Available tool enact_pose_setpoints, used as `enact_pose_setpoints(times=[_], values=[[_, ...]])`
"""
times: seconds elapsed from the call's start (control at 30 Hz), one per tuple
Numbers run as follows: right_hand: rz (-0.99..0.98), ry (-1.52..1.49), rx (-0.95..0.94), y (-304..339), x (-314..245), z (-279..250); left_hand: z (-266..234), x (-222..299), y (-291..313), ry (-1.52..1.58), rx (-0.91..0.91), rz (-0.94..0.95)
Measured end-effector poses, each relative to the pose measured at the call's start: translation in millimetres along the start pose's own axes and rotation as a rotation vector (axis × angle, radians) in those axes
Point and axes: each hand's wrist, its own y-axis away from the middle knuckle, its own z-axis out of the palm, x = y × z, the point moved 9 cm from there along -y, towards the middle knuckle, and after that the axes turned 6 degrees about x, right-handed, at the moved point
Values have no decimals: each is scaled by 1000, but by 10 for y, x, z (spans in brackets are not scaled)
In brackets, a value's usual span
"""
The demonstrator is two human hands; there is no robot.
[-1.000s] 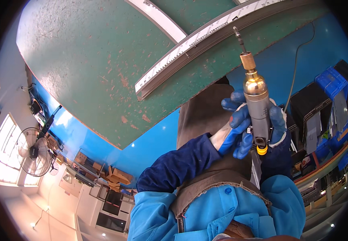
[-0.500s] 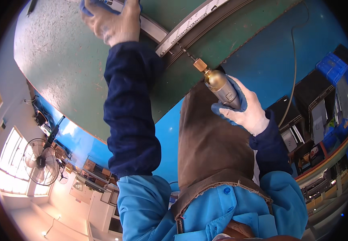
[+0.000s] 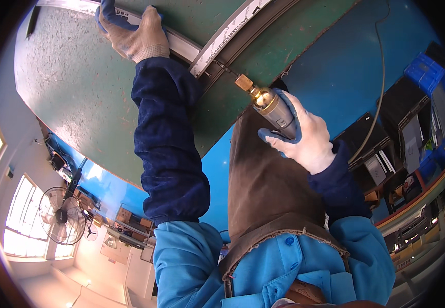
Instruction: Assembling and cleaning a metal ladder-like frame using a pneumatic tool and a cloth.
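Note:
My gloved left hand [image 3: 139, 38] grips a pale metal frame profile [image 3: 181, 47], with thumb and fingers on either side of it. A second profile [image 3: 233, 33], covered in printed white film, meets the first at a corner in front of me. In my gloved right hand [image 3: 304, 134] is a grey-and-brass cylindrical power driver [image 3: 276, 114], fingers wrapped around its body. Its thin bit points up and left, with the tip at the frame's edge close to that corner. Whether the tip has entered a hole is too small to tell.
The frame lies on a worn green tabletop [image 3: 79, 102]. A thin hose [image 3: 379, 102] hangs to the right over blue flooring. Dark crates [image 3: 399, 120] and a blue bin [image 3: 425, 74] stand at the right. A standing fan [image 3: 62, 215] is at the lower left.
The frame corner, my left hand and the driver all appear slightly farther left, and the background has shifted too. The bit remains at the frame's edge, and both grips are kept.

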Motion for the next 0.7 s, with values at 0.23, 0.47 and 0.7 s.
enact_pose_setpoints(times=[0.23, 0.47, 0.7], values=[[222, -170, -244, -24, 175, 112, 56, 58, 10, 138, -26, 24], [144, -203, -197, 41, 160, 26, 9, 46, -40, 81, -16, 107], [67, -152, -178, 84, 93, -138, 27, 107, 21, 82, -24, 75]])
